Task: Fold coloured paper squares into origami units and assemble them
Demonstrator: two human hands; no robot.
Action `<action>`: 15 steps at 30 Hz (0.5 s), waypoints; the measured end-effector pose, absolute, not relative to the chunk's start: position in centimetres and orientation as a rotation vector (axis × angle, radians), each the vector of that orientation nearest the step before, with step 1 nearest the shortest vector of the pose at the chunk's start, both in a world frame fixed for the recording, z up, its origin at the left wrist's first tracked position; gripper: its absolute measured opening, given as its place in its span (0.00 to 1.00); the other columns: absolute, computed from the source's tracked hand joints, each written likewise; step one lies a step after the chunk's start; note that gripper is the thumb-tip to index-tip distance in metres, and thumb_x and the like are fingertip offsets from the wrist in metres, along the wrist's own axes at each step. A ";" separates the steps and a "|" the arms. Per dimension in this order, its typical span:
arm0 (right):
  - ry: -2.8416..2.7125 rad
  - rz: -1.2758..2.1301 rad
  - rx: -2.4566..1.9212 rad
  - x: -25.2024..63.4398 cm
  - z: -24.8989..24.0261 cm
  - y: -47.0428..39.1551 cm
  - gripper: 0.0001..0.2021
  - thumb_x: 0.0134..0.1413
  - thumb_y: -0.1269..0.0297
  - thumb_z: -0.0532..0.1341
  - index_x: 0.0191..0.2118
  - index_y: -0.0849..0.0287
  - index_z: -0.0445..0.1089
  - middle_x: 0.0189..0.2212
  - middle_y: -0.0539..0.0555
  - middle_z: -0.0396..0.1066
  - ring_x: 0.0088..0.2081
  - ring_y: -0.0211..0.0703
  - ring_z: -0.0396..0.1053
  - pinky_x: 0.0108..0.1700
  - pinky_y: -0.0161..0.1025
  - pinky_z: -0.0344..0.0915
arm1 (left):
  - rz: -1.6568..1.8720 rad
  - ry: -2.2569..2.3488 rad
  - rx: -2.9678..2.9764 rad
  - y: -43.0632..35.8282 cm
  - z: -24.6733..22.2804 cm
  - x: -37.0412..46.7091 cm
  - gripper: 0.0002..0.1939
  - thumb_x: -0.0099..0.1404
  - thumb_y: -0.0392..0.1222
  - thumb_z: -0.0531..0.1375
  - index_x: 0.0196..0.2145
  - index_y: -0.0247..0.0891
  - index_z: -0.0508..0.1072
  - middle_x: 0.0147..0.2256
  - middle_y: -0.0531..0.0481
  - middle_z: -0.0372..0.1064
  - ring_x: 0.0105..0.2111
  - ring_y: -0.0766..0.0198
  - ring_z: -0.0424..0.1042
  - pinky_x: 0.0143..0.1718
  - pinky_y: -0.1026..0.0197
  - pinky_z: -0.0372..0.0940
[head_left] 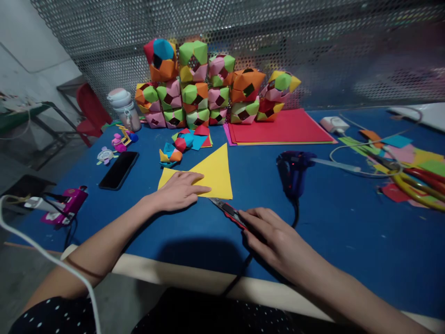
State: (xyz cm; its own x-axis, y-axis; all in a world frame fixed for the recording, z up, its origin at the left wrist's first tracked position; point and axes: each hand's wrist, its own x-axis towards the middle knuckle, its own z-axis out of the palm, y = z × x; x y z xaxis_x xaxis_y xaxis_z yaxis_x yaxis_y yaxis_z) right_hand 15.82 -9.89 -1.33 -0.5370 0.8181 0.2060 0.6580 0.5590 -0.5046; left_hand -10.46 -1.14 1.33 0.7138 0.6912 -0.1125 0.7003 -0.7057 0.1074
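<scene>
A folded sheet of yellow paper (215, 174) lies on the blue tabletop, one corner pointing away from me. My left hand (181, 189) rests flat across its left part, fingers spread, holding nothing. In my right hand (269, 234) is a utility knife (229, 214) with red edges and a dark body. Its blade tip meets or nearly meets the paper's near edge, close to my left fingertips; whether it touches I cannot tell. Behind the paper sit small folded paper pieces (171, 154) in blue, orange and yellow.
Many-coloured paper balls (194, 95) are stacked at the back, beside red paper sheets (278, 127). A blue glue gun (295, 171) stands right of the yellow paper. Scissors (417, 185) and paper scraps lie far right. A phone (119, 170), bottle (124, 109) and purple power strip (66, 206) are left.
</scene>
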 end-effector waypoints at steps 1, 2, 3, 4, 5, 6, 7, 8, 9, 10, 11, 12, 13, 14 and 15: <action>-2.381 0.521 -1.189 15.7 -1.3 -9.9 0.17 0.60 0.68 0.50 0.53 0.64 0.65 0.39 0.60 0.66 0.40 0.46 0.65 0.42 0.44 0.67 | -0.097 1.141 2.771 -1.2 1.4 -10.4 0.21 0.66 0.41 0.46 0.55 0.53 0.63 0.59 0.48 0.53 0.58 0.53 0.52 0.55 0.49 0.48; -2.388 0.528 -1.185 15.7 -1.4 -9.8 0.17 0.60 0.68 0.50 0.53 0.64 0.65 0.39 0.60 0.66 0.40 0.46 0.65 0.42 0.44 0.67 | -0.100 1.147 2.765 -1.2 1.5 -10.4 0.21 0.66 0.40 0.46 0.55 0.53 0.63 0.59 0.49 0.54 0.58 0.53 0.52 0.55 0.49 0.48; -2.395 0.536 -1.183 15.6 -1.4 -9.8 0.17 0.60 0.68 0.50 0.53 0.64 0.65 0.39 0.60 0.66 0.40 0.46 0.64 0.42 0.44 0.66 | -0.105 1.150 2.757 -1.2 1.6 -10.4 0.21 0.66 0.41 0.46 0.55 0.52 0.63 0.60 0.49 0.53 0.59 0.53 0.52 0.55 0.49 0.48; -2.398 0.544 -1.183 15.5 -1.4 -9.8 0.18 0.60 0.68 0.50 0.53 0.64 0.64 0.39 0.60 0.66 0.40 0.46 0.64 0.42 0.44 0.66 | -0.114 1.147 2.749 -1.2 1.7 -10.3 0.21 0.66 0.41 0.46 0.55 0.52 0.63 0.60 0.49 0.53 0.59 0.53 0.52 0.56 0.49 0.48; -2.397 0.548 -1.182 15.4 -1.5 -9.8 0.18 0.60 0.68 0.50 0.54 0.64 0.64 0.39 0.60 0.66 0.40 0.46 0.64 0.43 0.44 0.66 | -0.124 1.141 2.740 -1.2 1.8 -10.3 0.21 0.67 0.41 0.46 0.55 0.51 0.63 0.60 0.49 0.53 0.59 0.53 0.52 0.56 0.49 0.48; -2.395 0.546 -1.181 15.4 -1.5 -9.8 0.18 0.60 0.68 0.50 0.54 0.64 0.64 0.39 0.60 0.66 0.40 0.46 0.64 0.43 0.44 0.66 | -0.130 1.134 2.731 -1.2 1.9 -10.3 0.21 0.67 0.41 0.45 0.55 0.50 0.63 0.61 0.48 0.53 0.59 0.53 0.52 0.56 0.49 0.48; -2.393 0.542 -1.180 15.2 -1.5 -9.7 0.18 0.60 0.68 0.50 0.53 0.64 0.64 0.40 0.60 0.66 0.40 0.46 0.64 0.43 0.44 0.66 | -0.131 1.129 2.720 -1.2 2.0 -10.4 0.21 0.67 0.40 0.45 0.55 0.48 0.63 0.61 0.48 0.53 0.60 0.54 0.52 0.56 0.49 0.48; -2.392 0.538 -1.180 15.1 -1.5 -9.7 0.17 0.60 0.68 0.50 0.53 0.63 0.64 0.40 0.60 0.66 0.40 0.47 0.64 0.43 0.45 0.66 | -0.121 1.128 2.708 -1.1 2.0 -10.5 0.20 0.67 0.40 0.44 0.54 0.46 0.64 0.61 0.47 0.54 0.60 0.54 0.52 0.56 0.49 0.48; -2.396 0.538 -1.177 15.0 -1.5 -9.6 0.17 0.60 0.68 0.50 0.53 0.63 0.64 0.39 0.60 0.66 0.40 0.47 0.64 0.43 0.45 0.66 | -0.099 1.127 2.697 -1.0 2.0 -10.6 0.20 0.67 0.39 0.44 0.53 0.44 0.65 0.60 0.47 0.54 0.60 0.56 0.53 0.57 0.50 0.49; -2.403 0.540 -1.175 14.9 -1.5 -9.6 0.17 0.60 0.68 0.50 0.53 0.62 0.64 0.39 0.60 0.66 0.40 0.47 0.63 0.43 0.46 0.66 | -0.070 1.122 2.685 -0.9 2.0 -10.7 0.19 0.67 0.38 0.44 0.52 0.42 0.65 0.60 0.47 0.55 0.60 0.57 0.53 0.57 0.51 0.49; -2.410 0.544 -1.174 14.8 -1.5 -9.5 0.17 0.60 0.68 0.50 0.53 0.62 0.64 0.39 0.60 0.66 0.40 0.47 0.63 0.43 0.46 0.66 | -0.039 1.113 2.674 -0.8 2.0 -10.8 0.19 0.67 0.37 0.44 0.51 0.41 0.66 0.60 0.47 0.56 0.60 0.59 0.54 0.57 0.53 0.50; -2.417 0.548 -1.176 14.8 -1.5 -9.5 0.17 0.60 0.68 0.50 0.53 0.62 0.64 0.39 0.60 0.66 0.40 0.47 0.63 0.43 0.46 0.66 | -0.015 1.100 2.666 -0.6 1.9 -11.0 0.18 0.66 0.36 0.44 0.49 0.40 0.67 0.59 0.47 0.57 0.59 0.60 0.54 0.57 0.54 0.50; -2.421 0.548 -1.180 14.9 -1.5 -9.5 0.18 0.60 0.68 0.49 0.53 0.63 0.64 0.40 0.60 0.66 0.40 0.47 0.63 0.43 0.46 0.66 | 0.001 1.089 2.659 -0.5 1.8 -11.2 0.17 0.65 0.35 0.45 0.48 0.39 0.67 0.59 0.48 0.57 0.59 0.60 0.55 0.57 0.54 0.51; -2.421 0.543 -1.187 15.0 -1.5 -9.4 0.18 0.59 0.68 0.49 0.53 0.63 0.64 0.40 0.61 0.66 0.40 0.47 0.64 0.43 0.46 0.66 | 0.012 1.079 2.653 -0.4 1.7 -11.4 0.17 0.65 0.34 0.46 0.47 0.39 0.68 0.59 0.48 0.58 0.59 0.60 0.55 0.57 0.55 0.51; -2.416 0.533 -1.193 15.1 -1.5 -9.4 0.18 0.59 0.68 0.49 0.53 0.64 0.65 0.40 0.61 0.66 0.40 0.47 0.64 0.43 0.46 0.66 | 0.019 1.070 2.651 -0.2 1.6 -11.6 0.18 0.64 0.32 0.46 0.47 0.40 0.68 0.59 0.49 0.58 0.59 0.60 0.55 0.58 0.55 0.51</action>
State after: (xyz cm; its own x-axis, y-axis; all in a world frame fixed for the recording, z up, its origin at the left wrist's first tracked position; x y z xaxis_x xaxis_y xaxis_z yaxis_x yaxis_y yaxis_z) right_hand 15.07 -9.43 -1.54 -0.5602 0.8095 0.1759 0.6602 0.5645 -0.4955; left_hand -11.61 -0.20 1.55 0.7252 0.6823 -0.0924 0.6786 -0.6856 0.2635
